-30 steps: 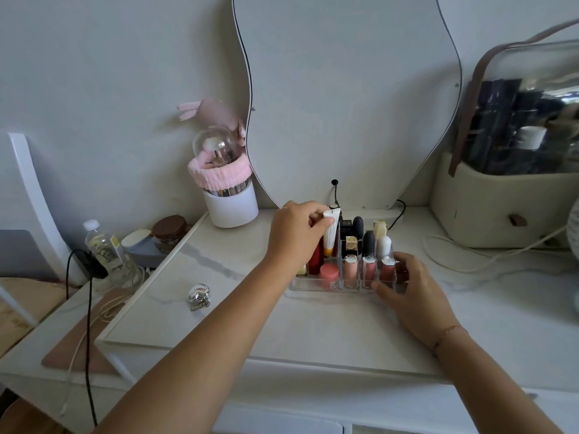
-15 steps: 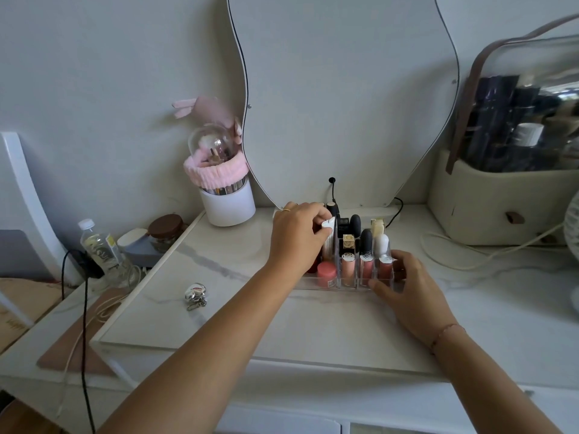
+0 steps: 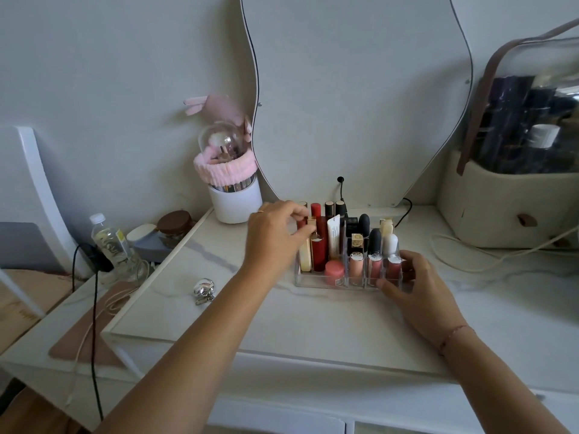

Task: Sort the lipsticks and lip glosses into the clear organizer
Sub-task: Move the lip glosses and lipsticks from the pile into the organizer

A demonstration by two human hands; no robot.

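The clear organizer (image 3: 315, 282) stands on the white marble-look tabletop below the mirror, with several lipsticks and glosses upright in it. A white tube (image 3: 334, 235) leans in its left compartment beside a red tube (image 3: 319, 249). My left hand (image 3: 275, 238) reaches in from the left, thumb and fingertips pinched on a cream tube with a gold cap (image 3: 305, 256) at the organizer's left end. My right hand (image 3: 418, 288) grips the organizer's front right corner. Pink-capped glosses (image 3: 356, 265) fill the front row.
A white brush holder with a pink headband (image 3: 235, 202) stands behind my left hand. A silver keyring (image 3: 204, 289) lies to the left. A water bottle (image 3: 108, 242), jars and a black cable (image 3: 94, 308) sit on the lower side shelf. A beige bag (image 3: 507, 211) and white cord (image 3: 463, 261) are at right.
My left hand lowered the white tube into the organizer, let it go, and shifted left onto the gold-capped tube. My right hand stayed at the organizer's corner.
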